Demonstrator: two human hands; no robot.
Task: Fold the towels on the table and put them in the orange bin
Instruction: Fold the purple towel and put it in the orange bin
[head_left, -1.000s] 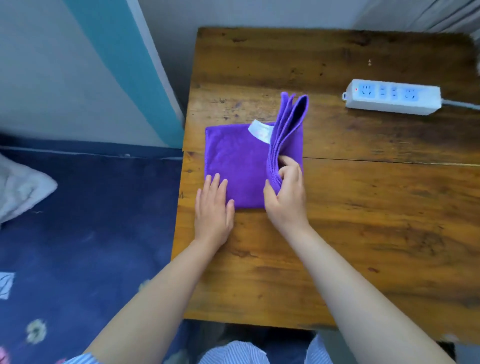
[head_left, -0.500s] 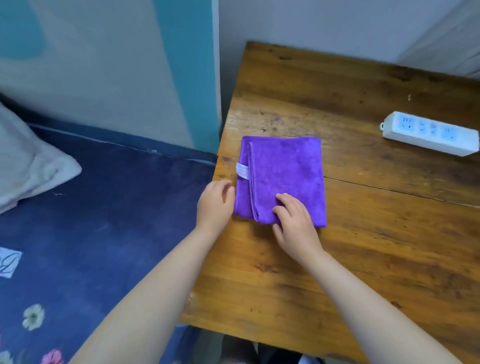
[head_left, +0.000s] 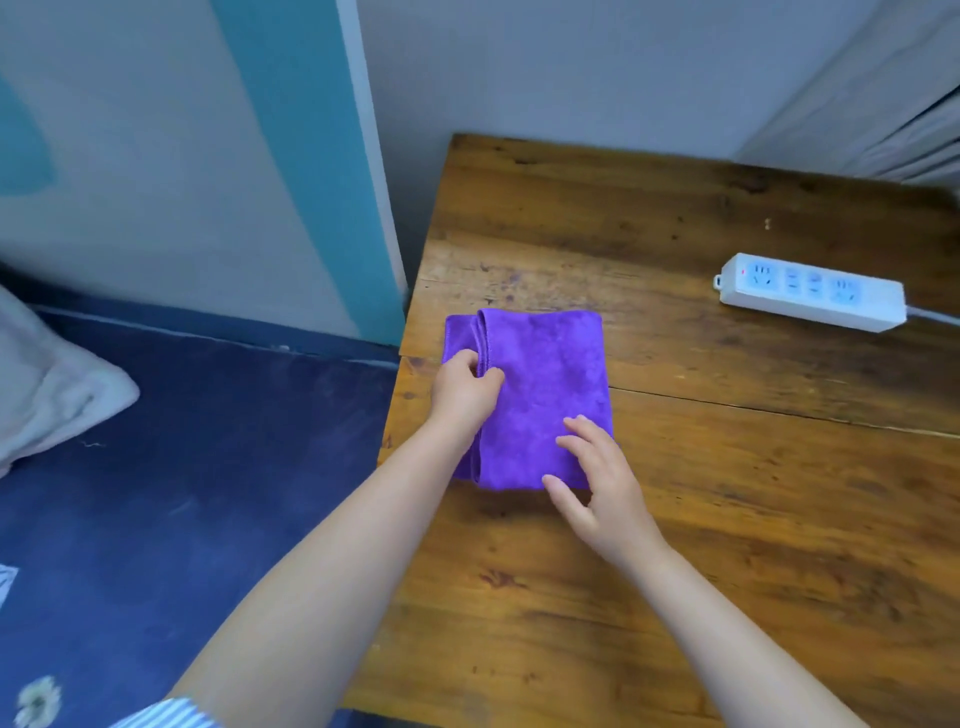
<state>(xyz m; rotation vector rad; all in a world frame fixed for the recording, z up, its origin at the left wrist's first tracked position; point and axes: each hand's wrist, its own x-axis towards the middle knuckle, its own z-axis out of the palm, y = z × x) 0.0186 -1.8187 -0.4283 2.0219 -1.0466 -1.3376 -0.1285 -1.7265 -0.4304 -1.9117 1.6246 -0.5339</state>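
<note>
On a wooden table, near its left edge, a left hand pinches the folded purple towel; the right hand rests open-fingered on it.

Your left hand pinches the folded purple towel at its left edge; your right hand rests flat on its near corner. Power strip lies far right on the table.

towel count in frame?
1. A purple towel, folded, lies near the left edge of the wooden table; the left hand pinches its left edge, the right hand rests on its near right corner. No orange bin in view; others may be out of frame.
</note>
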